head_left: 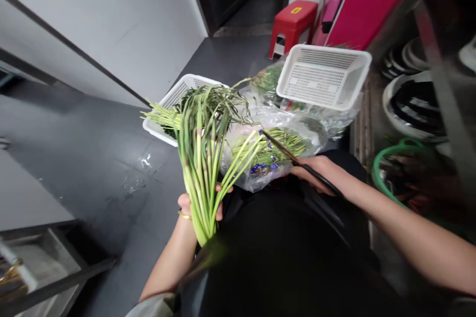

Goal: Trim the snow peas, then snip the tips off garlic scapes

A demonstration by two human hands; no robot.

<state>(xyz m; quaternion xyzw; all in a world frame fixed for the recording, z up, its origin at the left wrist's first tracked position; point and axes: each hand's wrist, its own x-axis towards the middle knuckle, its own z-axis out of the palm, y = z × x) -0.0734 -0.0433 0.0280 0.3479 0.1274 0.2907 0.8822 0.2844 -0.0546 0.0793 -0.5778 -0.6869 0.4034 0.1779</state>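
My left hand [186, 205] is wrapped around the lower stalks of a bunch of garlic scapes [203, 168]. Their pale ends point toward me, and the limp, darker tips droop over a white basket [159, 131] of greens. A few stalks splay out to the right. My right hand [316, 171] grips what look like black-handled scissors [282, 148], the narrow dark blade pointing up and left, apart from the bunch. Just beyond the blade, more green stalks [286, 143] with blue ties lie in a clear plastic bag [247, 181].
An empty-looking white basket [312, 79] rests tilted on bagged greens behind. A red stool [295, 22] stands near a pink cabinet [372, 5]. To the right are a green-rimmed basket [377, 171] and a white tub [394, 119]. A metal frame [70, 257] stands lower left; the grey floor [122, 158] looks wet.
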